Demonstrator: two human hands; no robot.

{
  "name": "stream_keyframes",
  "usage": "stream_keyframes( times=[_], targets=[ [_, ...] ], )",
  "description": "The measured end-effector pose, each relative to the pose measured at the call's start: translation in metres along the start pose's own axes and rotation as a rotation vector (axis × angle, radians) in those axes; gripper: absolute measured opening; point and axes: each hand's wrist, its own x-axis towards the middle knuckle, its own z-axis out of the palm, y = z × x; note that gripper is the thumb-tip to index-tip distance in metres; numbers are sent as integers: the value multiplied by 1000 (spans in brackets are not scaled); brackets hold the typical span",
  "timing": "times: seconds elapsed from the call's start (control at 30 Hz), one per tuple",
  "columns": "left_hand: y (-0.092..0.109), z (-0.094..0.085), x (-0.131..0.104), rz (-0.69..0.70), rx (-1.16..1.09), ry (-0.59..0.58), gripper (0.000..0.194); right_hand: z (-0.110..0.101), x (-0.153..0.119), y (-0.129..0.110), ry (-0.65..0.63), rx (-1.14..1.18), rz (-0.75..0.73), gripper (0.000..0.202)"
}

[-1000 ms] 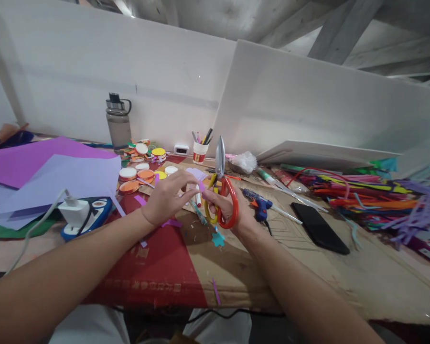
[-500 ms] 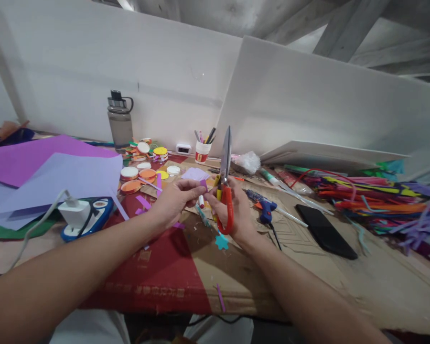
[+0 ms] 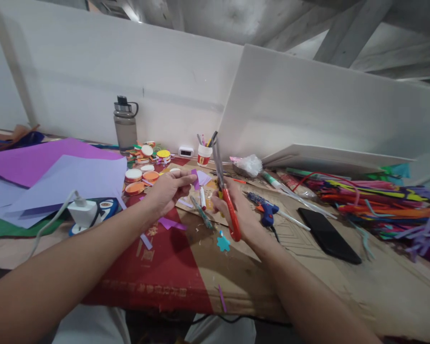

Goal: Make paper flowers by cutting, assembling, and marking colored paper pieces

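Left hand (image 3: 170, 191): fingers pinch small flat purple paper piece (image 3: 194, 178) above worktop (image 3: 380, 291). Right hand (image 3: 239, 205): fingers grip red-and-yellow-handled metal scissors (image 3: 231, 212). Apparently cut: pale-lilac paper pieces (image 3: 203, 177). Apparently uncut: large lilac paper sheet (image 3: 82, 179).

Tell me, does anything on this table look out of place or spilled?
Nothing looks spilled. One thin purple strip lies alone near the front edge of the cardboard, apart from the purple scraps near the left hand, so it looks stray. The black phone also seems slightly odd so near the glue gun.
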Motion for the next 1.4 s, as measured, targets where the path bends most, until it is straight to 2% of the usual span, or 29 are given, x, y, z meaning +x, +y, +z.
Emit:
stream_keyframes(
  times=[0.13,0.5,1.17,1.4],
  targets=[
    [3,-2,1,25,-14,-18,20,-3,0,-2,-93,-112,38,22],
    [1,-3,2,9,-30,-7,19,2,-3,-1,-196,-56,54,24],
    [-1,-3,2,-35,-52,1,21,4,-2,-1,-188,-92,62,24],
    [-2,-2,0,-33,-47,18,24,5,-1,0,-184,-28,84,23]
  ],
)
